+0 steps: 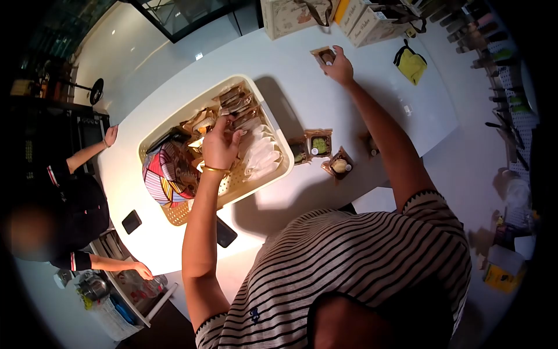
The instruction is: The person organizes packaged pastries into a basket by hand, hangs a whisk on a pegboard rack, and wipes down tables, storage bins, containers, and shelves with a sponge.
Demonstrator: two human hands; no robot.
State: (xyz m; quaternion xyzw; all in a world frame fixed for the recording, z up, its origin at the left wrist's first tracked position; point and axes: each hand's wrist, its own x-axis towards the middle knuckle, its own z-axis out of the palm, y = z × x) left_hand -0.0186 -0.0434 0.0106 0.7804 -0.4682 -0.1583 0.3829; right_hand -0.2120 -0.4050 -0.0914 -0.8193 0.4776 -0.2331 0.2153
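My left hand, with a gold bracelet at its wrist, is inside a cream plastic basket. Its thumb stands apart from the bent fingers, above wrapped snack packets, and I see nothing clearly gripped. Beside that hand lie a row of white packets and a colourful patterned cookie bag. Far across the white table, my right hand has its fingers closed on the edge of a small wrapped pastry. More wrapped pastries, one a green-topped pastry and one a pale-topped pastry, lie right of the basket.
Printed gift bags stand at the far edge, near a yellow-green pouch. One phone lies by the basket's near side, another dark phone to the left. Another person's hand rests at the table's left edge.
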